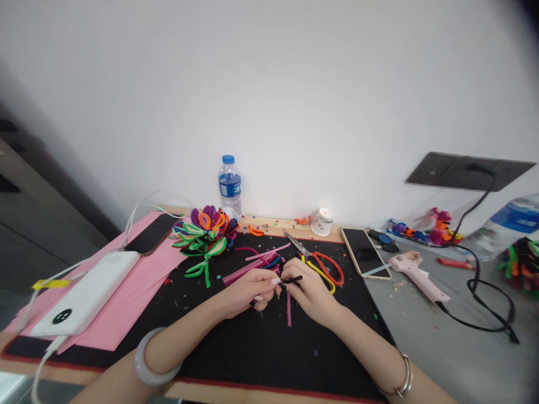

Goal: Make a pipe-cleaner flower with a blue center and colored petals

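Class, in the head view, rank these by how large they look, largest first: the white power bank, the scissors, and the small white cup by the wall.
1. White power bank, though nearest the camera, which flatters it.
2. Scissors.
3. Small white cup, farthest back.

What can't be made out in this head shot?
- Black stick: its near end is hidden between the fingers of the left hand and right hand.
- Right bottle: cut off by the frame's right edge.
- Cup label: too small to read.
- Wall panel: too dark and blurred to tell what the cable plugs into.
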`<state>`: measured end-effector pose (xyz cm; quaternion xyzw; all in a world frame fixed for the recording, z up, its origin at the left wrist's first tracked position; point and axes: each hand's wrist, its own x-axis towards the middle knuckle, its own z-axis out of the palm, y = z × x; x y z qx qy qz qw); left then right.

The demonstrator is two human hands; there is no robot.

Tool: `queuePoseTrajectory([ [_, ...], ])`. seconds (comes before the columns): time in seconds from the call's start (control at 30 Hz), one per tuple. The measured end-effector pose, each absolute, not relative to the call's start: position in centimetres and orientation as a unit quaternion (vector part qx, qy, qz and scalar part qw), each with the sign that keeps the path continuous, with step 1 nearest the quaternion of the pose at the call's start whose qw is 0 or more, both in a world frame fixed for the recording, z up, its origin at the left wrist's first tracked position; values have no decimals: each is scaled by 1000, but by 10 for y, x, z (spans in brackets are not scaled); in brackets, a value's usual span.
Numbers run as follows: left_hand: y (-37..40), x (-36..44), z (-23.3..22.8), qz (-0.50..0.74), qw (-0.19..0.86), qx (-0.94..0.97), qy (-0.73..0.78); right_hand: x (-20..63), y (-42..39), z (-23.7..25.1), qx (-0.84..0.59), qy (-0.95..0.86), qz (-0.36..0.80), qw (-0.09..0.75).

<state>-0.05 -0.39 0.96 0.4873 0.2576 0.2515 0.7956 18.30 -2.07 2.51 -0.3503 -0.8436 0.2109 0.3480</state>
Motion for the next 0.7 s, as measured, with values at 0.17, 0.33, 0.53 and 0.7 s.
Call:
queuePoseTrajectory([
  [0.17, -4, 0, 9, 252, 793, 492, 256, 180, -21, 28, -346, -832, 245, 358],
  [0.33, -4, 0, 9, 253, 783, 511, 249, 179, -21, 30, -372, -799, 326, 343],
  [0.53, -4, 1, 5, 255, 773, 523, 254, 178, -22, 27, -409, -778, 346, 328],
  [0.7, -5, 1, 9, 255, 788, 504, 244, 179, -24, 30, -402, -802, 300, 324],
])
